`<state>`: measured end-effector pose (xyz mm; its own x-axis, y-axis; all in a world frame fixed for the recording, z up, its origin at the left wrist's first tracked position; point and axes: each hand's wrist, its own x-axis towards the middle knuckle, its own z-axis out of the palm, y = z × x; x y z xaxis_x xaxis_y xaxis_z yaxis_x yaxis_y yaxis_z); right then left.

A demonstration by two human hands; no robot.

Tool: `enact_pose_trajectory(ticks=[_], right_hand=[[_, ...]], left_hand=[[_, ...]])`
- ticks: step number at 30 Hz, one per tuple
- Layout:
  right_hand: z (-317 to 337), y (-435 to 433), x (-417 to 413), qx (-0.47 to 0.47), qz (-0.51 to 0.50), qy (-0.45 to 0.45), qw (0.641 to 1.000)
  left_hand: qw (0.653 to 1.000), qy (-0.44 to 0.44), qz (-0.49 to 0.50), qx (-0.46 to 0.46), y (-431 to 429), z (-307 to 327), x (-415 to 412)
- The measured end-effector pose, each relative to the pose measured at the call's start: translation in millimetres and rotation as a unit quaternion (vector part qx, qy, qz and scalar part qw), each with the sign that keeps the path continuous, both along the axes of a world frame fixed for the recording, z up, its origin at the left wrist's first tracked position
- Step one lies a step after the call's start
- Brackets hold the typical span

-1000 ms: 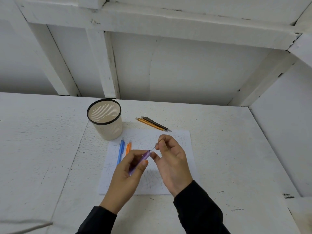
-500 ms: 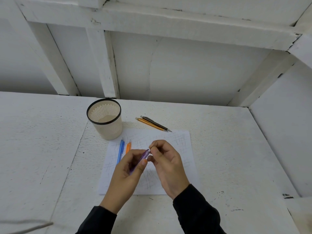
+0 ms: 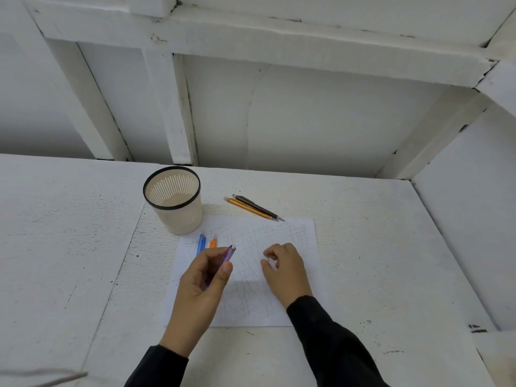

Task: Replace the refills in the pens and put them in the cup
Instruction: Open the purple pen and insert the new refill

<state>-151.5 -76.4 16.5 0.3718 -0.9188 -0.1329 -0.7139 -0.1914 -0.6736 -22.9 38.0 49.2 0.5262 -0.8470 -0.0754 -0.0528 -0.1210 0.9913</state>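
My left hand (image 3: 199,286) grips a translucent purple pen (image 3: 227,255), which points up and to the right over the scribbled sheet of paper (image 3: 282,233). My right hand (image 3: 289,270) hovers over the paper to the right of the pen, apart from it. Its fingers are loosely curled and I see nothing between them. A blue pen (image 3: 201,243) and an orange pen (image 3: 213,243) lie on the paper just beyond my left hand, partly hidden by it. The beige slotted cup (image 3: 181,219) with a black rim stands upright behind them, with no pens visible inside.
A yellow-orange pen (image 3: 247,208) and a black pen (image 3: 258,207) lie side by side on the white table (image 3: 377,247) behind the paper, right of the cup. White walls and beams close the back and right side.
My right hand fed a thin refill into the purple pen's end, then let go and moved right, away from the pen. My left hand still holds the pen.
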Motion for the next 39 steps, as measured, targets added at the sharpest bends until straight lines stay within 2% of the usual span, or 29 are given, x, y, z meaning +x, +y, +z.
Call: enact_pose_trajectory(ticks=[10,12,14,15,17,20,23,30,39], right_hand=[[-2,4,1,-0.126,0.091,0.167,0.974],[7,4,2,-0.076,0.060,0.104,0.990],[25,6,5,0.055,-0.006,-0.059,0.997],[37,9,6,0.119,-0.022,-0.151,0.981],[60,16,7,0.177,-0.027,-0.290,0.940],[87,27,8,0.155,-0.024,-0.407,0.900],[92,34,9,0.121,-0.020,-0.427,0.896],[86,39,9,0.072,-0.010,-0.377,0.923],[84,37,8,0.069,0.005,-0.356,0.932]], left_hand=[[1.000,-0.013,0.001,0.009,1,0,-2],[1.000,-0.018,-0.001,0.010,1,-1,-2],[1.000,-0.028,-0.006,0.010,1,-2,-1],[0.999,-0.033,-0.010,0.010,1,-2,-1],[0.999,-0.044,-0.016,0.006,1,-2,-1],[0.998,-0.062,-0.020,0.006,0,-2,-2],[0.997,-0.073,-0.022,0.008,0,-5,-3],[0.996,-0.080,-0.022,0.006,1,-4,-3],[0.996,-0.090,-0.029,0.004,1,-2,-2]])
